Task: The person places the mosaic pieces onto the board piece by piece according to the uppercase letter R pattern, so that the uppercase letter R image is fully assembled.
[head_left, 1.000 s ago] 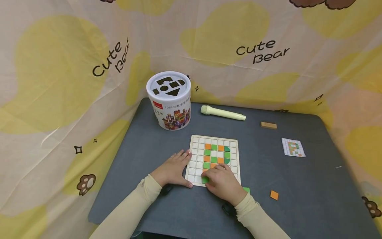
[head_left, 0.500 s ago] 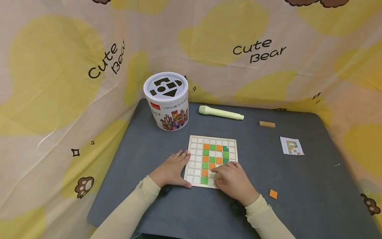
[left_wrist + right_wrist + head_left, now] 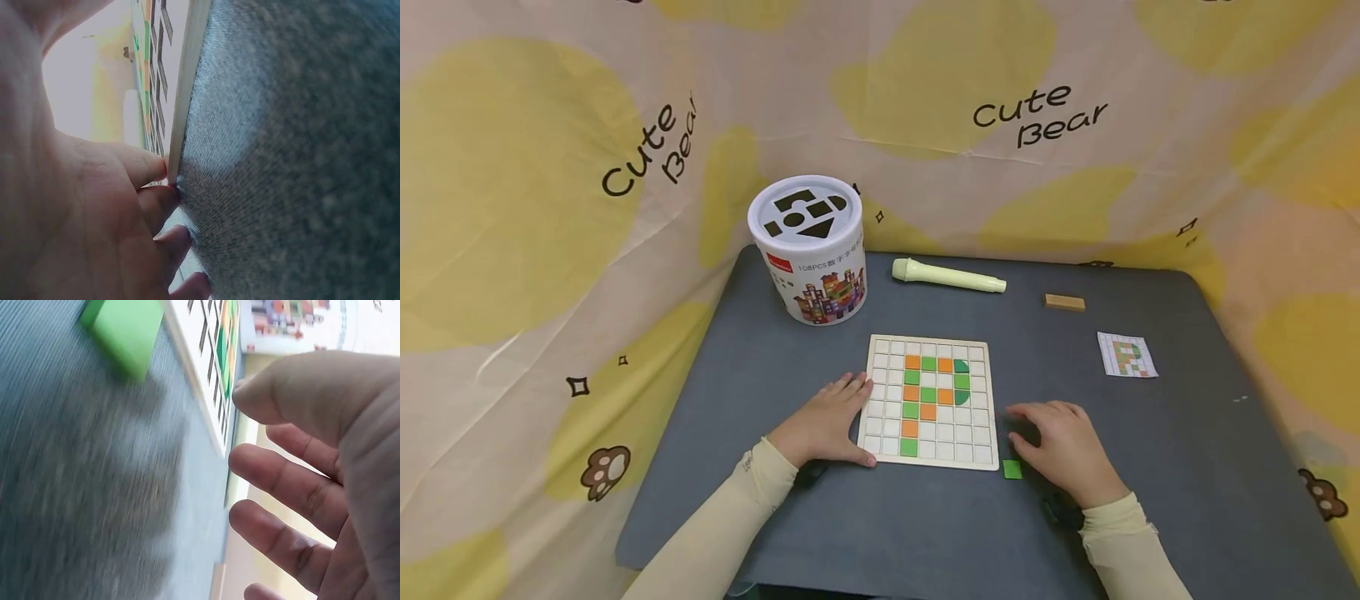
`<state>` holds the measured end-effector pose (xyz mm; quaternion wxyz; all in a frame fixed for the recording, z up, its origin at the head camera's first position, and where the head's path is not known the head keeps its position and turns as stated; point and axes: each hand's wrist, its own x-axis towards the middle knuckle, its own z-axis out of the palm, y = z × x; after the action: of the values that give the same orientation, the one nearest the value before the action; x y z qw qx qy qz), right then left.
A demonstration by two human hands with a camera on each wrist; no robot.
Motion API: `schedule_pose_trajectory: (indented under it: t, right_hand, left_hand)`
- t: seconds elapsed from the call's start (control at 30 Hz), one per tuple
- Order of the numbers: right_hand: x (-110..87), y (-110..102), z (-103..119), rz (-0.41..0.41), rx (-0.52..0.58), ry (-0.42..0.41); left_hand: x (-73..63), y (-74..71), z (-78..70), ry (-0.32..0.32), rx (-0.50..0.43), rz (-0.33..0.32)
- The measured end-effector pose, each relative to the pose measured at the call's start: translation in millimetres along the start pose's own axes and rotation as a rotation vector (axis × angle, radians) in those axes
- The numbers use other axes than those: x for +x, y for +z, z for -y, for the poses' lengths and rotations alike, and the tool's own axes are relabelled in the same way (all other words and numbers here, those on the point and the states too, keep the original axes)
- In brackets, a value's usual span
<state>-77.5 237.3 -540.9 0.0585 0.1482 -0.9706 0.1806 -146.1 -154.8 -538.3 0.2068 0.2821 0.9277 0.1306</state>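
Observation:
A square wooden grid board [image 3: 891, 429] lies on the table with white cells. Orange and green tiles on it form a letter P-like shape with two rounded dark green pieces [image 3: 962, 397]. My left hand [image 3: 827, 425] rests at the board's left edge, fingers extended and thumb by the lower left corner. In the left wrist view its fingertips touch the board's side. Right of the board hovers my right hand [image 3: 1063, 446], fingers loosely bent and apart, holding nothing. Near its thumb, off the board's lower right corner, lies a green square tile [image 3: 1012, 470]. The loose orange tile is hidden.
A white tub [image 3: 808, 250] with a shape-hole lid stands behind the board. A pale green microphone-shaped stick [image 3: 949, 275] and a small wooden block [image 3: 1064, 302] lie at the back. To the right is a pattern card [image 3: 1127, 356]. Printed fabric surrounds the table [image 3: 850, 533].
My right hand has left the board's lower cells and moved right, uncovering a green tile at the lower left and the loose green one. My left hand stays at the edge.

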Motion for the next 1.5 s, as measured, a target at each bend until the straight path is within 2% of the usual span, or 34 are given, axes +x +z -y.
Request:
schedule_pose_trajectory:
  t: [0.17,0.37,0.53,0.7,0.83,0.97,1.3,1.5]
  right_hand:
    - [-10.4,-1,-6,0.041,0.023,0.021]
    - [-23.8,6,0,0.124,0.082,-0.018]
    - [-29.1,8,3,0.15,0.104,-0.044]
    - [-22.2,4,6,0.133,0.067,-0.029]
    - [-14.1,2,15,0.051,0.027,-0.036]
    - [-1.3,7,29,0.0,0.008,-0.084]
    - [27.9,25,56,0.123,0.034,-0.136]
    - [35.9,33,61,0.129,0.028,-0.182]
  left_hand:
    - [-0.6,1.0,1.7,0.004,-0.002,0.004]
    - [0.8,0.8,1.0,-0.004,0.016,0.003]
    - [1.3,1.0,0.8,-0.005,0.025,0.007]
    - [-0.5,1.0,0.8,-0.007,0.02,-0.001]
    - [-1.6,0.8,0.1,-0.007,0.017,0.003]
    - [-2.1,1.0,-0.5,-0.006,0.018,0.0]
    - [-2.0,0.8,-1.4,-0.002,0.02,-0.003]
    - [-3.0,0.1,-0.9,0.002,0.009,0.002]
